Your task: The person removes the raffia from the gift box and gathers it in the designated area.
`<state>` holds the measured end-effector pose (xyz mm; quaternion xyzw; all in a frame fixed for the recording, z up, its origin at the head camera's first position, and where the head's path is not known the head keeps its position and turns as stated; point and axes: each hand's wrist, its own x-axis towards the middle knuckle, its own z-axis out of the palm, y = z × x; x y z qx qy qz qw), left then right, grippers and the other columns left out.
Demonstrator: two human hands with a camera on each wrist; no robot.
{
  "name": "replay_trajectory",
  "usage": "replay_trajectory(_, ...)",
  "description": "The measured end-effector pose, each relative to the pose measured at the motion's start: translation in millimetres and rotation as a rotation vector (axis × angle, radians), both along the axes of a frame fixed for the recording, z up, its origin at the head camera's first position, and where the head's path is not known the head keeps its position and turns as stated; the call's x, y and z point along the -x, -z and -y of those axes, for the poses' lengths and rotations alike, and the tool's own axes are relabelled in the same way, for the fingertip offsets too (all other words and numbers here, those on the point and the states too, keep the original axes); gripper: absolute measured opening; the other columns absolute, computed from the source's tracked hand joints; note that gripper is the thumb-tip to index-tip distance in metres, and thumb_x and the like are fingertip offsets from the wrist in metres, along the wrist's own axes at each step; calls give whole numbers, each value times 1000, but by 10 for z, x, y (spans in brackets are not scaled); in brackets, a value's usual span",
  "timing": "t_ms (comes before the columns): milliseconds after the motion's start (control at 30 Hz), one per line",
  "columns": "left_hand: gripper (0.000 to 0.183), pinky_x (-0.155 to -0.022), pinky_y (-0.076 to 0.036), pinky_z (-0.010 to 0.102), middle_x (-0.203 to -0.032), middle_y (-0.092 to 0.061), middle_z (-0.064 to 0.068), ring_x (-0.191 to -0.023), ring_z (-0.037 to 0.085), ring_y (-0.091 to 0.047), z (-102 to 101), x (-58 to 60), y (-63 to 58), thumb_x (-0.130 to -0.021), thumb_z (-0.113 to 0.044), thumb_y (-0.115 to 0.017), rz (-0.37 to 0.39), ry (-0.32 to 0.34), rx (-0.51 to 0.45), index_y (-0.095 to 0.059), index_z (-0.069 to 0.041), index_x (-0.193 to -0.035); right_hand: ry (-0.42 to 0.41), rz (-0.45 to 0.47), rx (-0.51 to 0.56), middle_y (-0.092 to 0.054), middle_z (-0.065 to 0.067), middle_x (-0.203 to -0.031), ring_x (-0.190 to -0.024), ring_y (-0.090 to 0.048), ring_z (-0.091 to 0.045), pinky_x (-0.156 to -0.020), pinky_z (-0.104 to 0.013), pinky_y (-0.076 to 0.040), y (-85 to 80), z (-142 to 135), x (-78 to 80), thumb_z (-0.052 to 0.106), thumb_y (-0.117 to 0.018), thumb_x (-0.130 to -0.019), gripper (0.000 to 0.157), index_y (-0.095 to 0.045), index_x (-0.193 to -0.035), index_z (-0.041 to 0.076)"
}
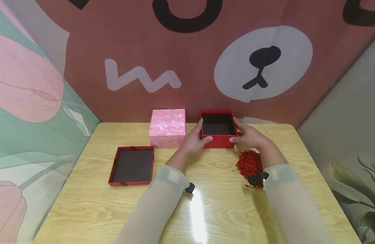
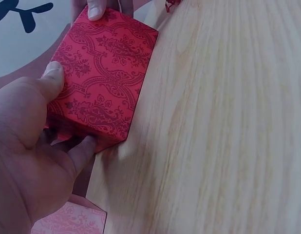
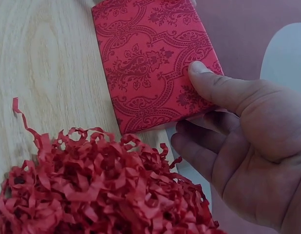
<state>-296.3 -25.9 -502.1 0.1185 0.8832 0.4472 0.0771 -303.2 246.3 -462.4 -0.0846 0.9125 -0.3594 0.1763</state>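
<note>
Head view: an open-topped red box (image 1: 218, 142) with a dark interior stood at the far side of the wooden table (image 1: 83, 210), right of centre. The left hand (image 1: 193, 140) gripped it from the left and the right hand (image 1: 250, 135) from the right, each thumb pressed on the near wall. Both wrist views showed darker red scrollwork on that wall. A pink box (image 1: 167, 140) with a ribbon bow stood just left of the left hand. A shallow red tray (image 1: 132, 166) lay nearer and farther left, dark inside upward. Red paper shreds (image 1: 247, 162) lay heaped on the right, nearer than the red box.
</note>
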Motion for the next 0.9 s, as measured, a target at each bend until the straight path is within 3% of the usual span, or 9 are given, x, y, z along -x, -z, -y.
replay_trajectory(400, 99, -121, -36, 50, -171, -27, 2, -154, 27, -30, -34, 29, -57, -94, -44, -75, 37, -24, 20, -12, -32, -168, 14, -7, 40, -14, -17, -172, -146, -35, -51, -119, -62, -33, 14, -23, 9, 30, -81, -92, 110, -1, -168, 26)
replay_trajectory(700, 103, -120, -37, 52, -169, -30, 4, -153, 29, -31, -31, -12, -77, -92, -44, -77, 53, -29, 24, -11, -30, -168, 62, -129, 19, -34, -17, -165, -144, -41, -47, -112, -62, -43, 27, 23, -97, 32, -80, -92, 100, -17, -168, 23)
replay_trajectory(900, 101, -122, -34, 51, -171, -26, 4, -155, 29, -29, -5, -70, -85, -94, -41, -75, 45, -12, 1, -8, -27, -169, 107, -181, 64, -31, -14, -168, -145, -40, -45, -113, -58, -43, 54, 33, -180, 31, -78, -93, 95, -20, -168, 19)
